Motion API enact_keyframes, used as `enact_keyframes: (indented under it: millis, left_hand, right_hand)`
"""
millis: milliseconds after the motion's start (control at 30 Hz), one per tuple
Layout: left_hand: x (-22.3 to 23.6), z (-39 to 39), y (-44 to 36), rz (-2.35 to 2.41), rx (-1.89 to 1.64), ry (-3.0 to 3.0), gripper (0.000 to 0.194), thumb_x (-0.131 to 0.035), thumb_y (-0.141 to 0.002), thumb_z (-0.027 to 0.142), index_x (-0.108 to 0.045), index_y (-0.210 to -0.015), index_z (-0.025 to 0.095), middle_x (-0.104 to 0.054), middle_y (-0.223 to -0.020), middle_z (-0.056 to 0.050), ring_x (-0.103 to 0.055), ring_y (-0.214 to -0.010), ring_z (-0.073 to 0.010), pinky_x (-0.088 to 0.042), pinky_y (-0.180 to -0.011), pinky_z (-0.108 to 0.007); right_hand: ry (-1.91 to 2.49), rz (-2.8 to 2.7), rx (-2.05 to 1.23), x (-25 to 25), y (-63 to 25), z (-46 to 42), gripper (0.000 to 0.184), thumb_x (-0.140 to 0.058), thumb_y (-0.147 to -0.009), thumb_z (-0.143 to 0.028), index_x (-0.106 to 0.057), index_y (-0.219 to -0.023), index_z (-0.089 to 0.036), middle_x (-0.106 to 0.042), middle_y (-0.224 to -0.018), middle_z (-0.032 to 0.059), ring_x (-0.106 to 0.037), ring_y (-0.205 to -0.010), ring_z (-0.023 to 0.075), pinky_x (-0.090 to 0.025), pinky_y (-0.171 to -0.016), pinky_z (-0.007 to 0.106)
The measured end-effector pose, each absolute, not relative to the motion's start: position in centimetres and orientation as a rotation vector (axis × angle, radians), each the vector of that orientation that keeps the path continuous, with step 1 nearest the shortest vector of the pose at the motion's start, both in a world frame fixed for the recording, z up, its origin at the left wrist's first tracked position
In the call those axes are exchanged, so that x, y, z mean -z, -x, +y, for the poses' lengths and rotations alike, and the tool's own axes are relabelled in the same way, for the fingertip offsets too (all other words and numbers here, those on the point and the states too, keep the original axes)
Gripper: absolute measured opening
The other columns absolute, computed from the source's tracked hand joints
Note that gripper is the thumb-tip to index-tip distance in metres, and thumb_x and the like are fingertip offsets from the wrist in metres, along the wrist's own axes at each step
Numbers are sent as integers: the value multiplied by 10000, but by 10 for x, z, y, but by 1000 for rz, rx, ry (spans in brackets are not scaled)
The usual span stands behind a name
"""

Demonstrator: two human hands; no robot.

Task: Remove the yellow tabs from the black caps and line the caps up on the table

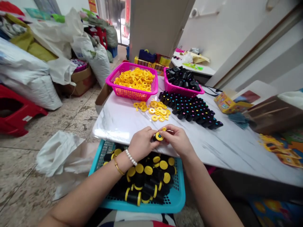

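Observation:
My left hand (141,142) and my right hand (176,138) meet at the near edge of the white table (232,145), both closed around one small black cylinder with a yellow cap (158,136). A second yellow ring shows at my right fingertips. Below my wrists a blue basket (176,198) holds several black cylinders with yellow caps (146,179). Loose yellow rings (156,110) lie on the table ahead of my hands. Beside them stand rows of black cylinders (191,110).
At the table's far end a pink basket (132,93) is full of yellow rings and another pink basket (182,91) holds black cylinders. A cardboard box (274,116) and small carton (224,102) sit right. White sacks, a red stool (16,113) and plastic bags cover the floor left.

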State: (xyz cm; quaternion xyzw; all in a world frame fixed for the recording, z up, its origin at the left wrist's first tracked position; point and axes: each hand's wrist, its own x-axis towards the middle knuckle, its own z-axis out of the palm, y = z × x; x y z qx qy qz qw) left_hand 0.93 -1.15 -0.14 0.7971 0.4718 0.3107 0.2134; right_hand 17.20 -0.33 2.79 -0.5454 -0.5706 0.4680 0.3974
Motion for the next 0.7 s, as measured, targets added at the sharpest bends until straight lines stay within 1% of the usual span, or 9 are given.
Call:
enact_keyframes:
  millis: [100,200,267,367,433,500,567,633,700]
  left_hand:
    - [1,-10,-10,1309,-840,-2233,201,-649,-792,384,-650,-893,209,-573,-790,4,-548,-733,-139,-389,-648,-243]
    - [0,-9,-10,1317,-823,-2242,202,-649,-791,385,-645,-863,197,-581,-772,0,-544,-714,-140,-377,-637,-246]
    - [-1,-10,-9,1322,-824,-2240,190,-654,-784,370,-643,-856,194,-593,-780,-4,-549,-722,-143,-375,-637,-243]
    - [-7,-10,-6,1287,-839,-2226,173,-640,-780,353,-639,-816,184,-606,-761,-5,-551,-705,-142,-371,-631,-238]
    - [-13,-9,-3,1200,-817,-2191,215,-567,-827,373,-635,-772,178,-610,-711,0,-547,-662,-133,-364,-613,-234]
    - [-18,-4,-3,1156,-774,-2098,328,-450,-890,389,-614,-710,170,-600,-636,4,-543,-608,-124,-357,-581,-228]
    - [-20,2,-5,1175,-725,-1962,388,-365,-920,378,-575,-673,166,-575,-561,9,-532,-537,-117,-354,-535,-221]
    - [-19,9,-10,1190,-686,-1840,355,-347,-919,372,-547,-706,171,-552,-516,22,-503,-448,-109,-349,-479,-216]
    - [-16,13,-13,1167,-642,-1747,310,-344,-915,376,-533,-775,175,-551,-508,31,-472,-375,-103,-337,-423,-213]
  right_hand:
    - [1367,-1349,-1328,-24,-170,-4,200,-698,-719,-339,-581,-729,-176,-584,-572,-31,-477,-436,80,-392,-420,201]
    - [1308,-1293,-1422,-18,-170,-6,242,-700,-727,-365,-531,-739,-192,-598,-596,-39,-482,-411,80,-420,-411,210]
    - [1287,-1298,-1419,-15,-170,-7,252,-684,-745,-382,-510,-744,-201,-597,-590,-45,-486,-405,85,-430,-413,218]
    - [1296,-1371,-1334,-13,-169,-7,256,-656,-772,-399,-497,-740,-202,-582,-564,-51,-479,-395,85,-418,-407,212]
    - [1311,-1422,-1291,-13,-170,-8,255,-633,-791,-408,-491,-744,-202,-565,-542,-57,-465,-381,79,-393,-390,199]
    - [1327,-1447,-1299,-13,-170,-8,251,-606,-814,-418,-481,-762,-207,-535,-508,-70,-442,-358,73,-357,-363,184]
    - [1333,-1456,-1325,-12,-171,-10,250,-581,-833,-428,-464,-778,-214,-492,-467,-88,-415,-332,69,-330,-340,173]
    - [1324,-1455,-1337,-11,-172,-11,258,-574,-837,-436,-443,-784,-220,-459,-440,-102,-400,-317,69,-322,-326,167]
    - [1309,-1439,-1320,-9,-172,-11,262,-578,-832,-440,-432,-802,-225,-455,-441,-106,-417,-321,74,-344,-329,168]
